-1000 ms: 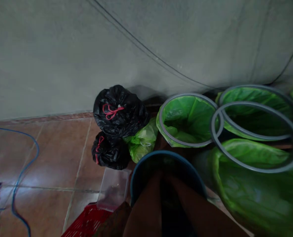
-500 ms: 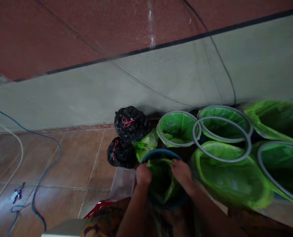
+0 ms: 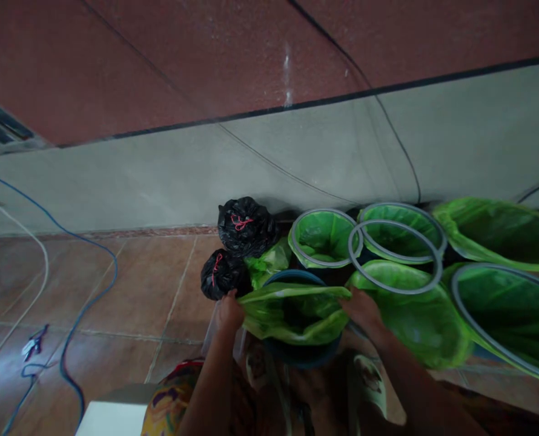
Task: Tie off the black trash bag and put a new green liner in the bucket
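Note:
A green plastic bag (image 3: 292, 312) is stretched wide over the mouth of a dark blue bin (image 3: 297, 354) right in front of me. My left hand (image 3: 229, 312) grips the bag's left edge and my right hand (image 3: 364, 309) grips its right edge. The bag's opening faces up and sags in the middle. Part of the bin's blue rim (image 3: 292, 277) shows behind the bag.
Two tied black bags (image 3: 246, 224) and a small green bag (image 3: 269, 263) lie by the wall. Several green-lined bins with grey rings (image 3: 326, 237) stand to the right; one loose grey ring (image 3: 394, 257) rests across them. Blue and white cables (image 3: 69, 303) trail over the tiled floor at left.
My hands have moved apart, pulling the green bag open from a bunched shape inside the bin to a wide stretch over its rim. The camera view has lifted slightly.

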Demonstrator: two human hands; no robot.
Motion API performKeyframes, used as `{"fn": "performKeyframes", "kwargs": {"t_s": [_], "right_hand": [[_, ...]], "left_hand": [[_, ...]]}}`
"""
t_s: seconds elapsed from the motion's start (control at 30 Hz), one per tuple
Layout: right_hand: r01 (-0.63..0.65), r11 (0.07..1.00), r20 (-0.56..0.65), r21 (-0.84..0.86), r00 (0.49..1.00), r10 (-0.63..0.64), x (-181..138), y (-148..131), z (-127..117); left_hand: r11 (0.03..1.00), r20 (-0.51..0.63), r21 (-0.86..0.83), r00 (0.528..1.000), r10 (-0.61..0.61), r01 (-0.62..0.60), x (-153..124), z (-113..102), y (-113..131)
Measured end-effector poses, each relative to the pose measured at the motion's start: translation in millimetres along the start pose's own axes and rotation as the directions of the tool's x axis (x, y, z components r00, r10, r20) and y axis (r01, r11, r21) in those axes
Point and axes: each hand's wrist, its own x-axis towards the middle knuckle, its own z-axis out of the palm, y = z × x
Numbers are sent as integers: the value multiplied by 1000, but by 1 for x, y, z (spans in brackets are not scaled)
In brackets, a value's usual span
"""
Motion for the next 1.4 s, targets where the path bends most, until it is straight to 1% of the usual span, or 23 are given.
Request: {"fn": "performKeyframes", "kwargs": {"t_s": [0.07, 0.13, 0.2, 0.23, 0.27, 0.3, 0.33, 0.43, 0.5, 0.57, 0.63, 0.73, 0.8, 0.83, 0.9, 0.97, 1.1, 1.17, 1.23, 1.3, 1.4], "right_hand": [[66, 993, -58, -102, 996, -73, -7, -12, -8], [191, 961, -113, -201, 970, -216, -12, -30, -15], [369, 897, -96, -243, 911, -401, -14, -50, -17], [444, 859, -64, -254, 879, -473, -13, -59, -17], [491, 829, -27, -268, 856, -516, -10, -66, -15], [511, 811, 8, -286, 847, -531, -7, -71, -13], [510, 803, 32, -307, 849, -527, -3, -73, -10], [506, 800, 49, -324, 853, -520, 10, -68, -2], [545, 801, 45, -248, 832, -552, 19, -58, 2], [579, 806, 27, -119, 814, -581, 26, -47, 6], [574, 819, -21, 31, 819, -573, 31, -39, 10], [515, 810, -69, 280, 853, -518, 38, -34, 14], [486, 786, -80, 382, 865, -496, 44, -34, 14], [480, 782, -90, 399, 869, -487, 46, -35, 14], [473, 800, -112, 371, 877, -467, 52, -38, 12], [448, 848, -115, 283, 893, -434, 57, -41, 9], [314, 948, -101, 57, 946, -308, 63, -48, 8], [238, 971, -99, 1, 966, -237, 65, -51, 11], [181, 983, -86, -4, 980, -181, 68, -53, 14], [147, 988, -63, 41, 987, -145, 73, -52, 19], [169, 970, -42, 173, 986, -164, 83, -49, 26]], "left_hand": [[995, -16, 58, 997, 77, -76, -8, 0, 17], [969, -42, 115, 974, 224, -218, -16, 2, 34], [922, -21, 148, 931, 364, -357, -19, 6, 47], [899, 1, 158, 911, 412, -407, -18, 9, 52], [882, 20, 169, 896, 444, -441, -15, 12, 56], [870, 36, 183, 887, 460, -459, -12, 15, 58], [862, 47, 199, 883, 466, -466, -8, 17, 59], [850, 61, 211, 875, 481, -482, 3, 20, 57], [843, 58, 178, 860, 506, -508, 8, 20, 53], [836, 50, 137, 847, 529, -531, 11, 21, 48], [854, 21, 68, 857, 515, -515, 14, 24, 45], [888, -36, -81, 892, 451, -452, 20, 30, 45], [892, -53, -136, 903, 427, -430, 26, 34, 49], [893, -54, -143, 904, 424, -427, 30, 34, 51], [896, -39, -131, 905, 423, -424, 38, 34, 58], [904, -3, -90, 908, 420, -418, 45, 33, 66], [919, 88, 54, 919, 384, -389, 58, 32, 82], [921, 118, 113, 925, 361, -374, 63, 32, 89], [917, 143, 135, 923, 357, -375, 69, 33, 93], [915, 164, 137, 919, 358, -381, 74, 35, 97], [938, 180, 118, 936, 302, -325, 80, 39, 99]]}}
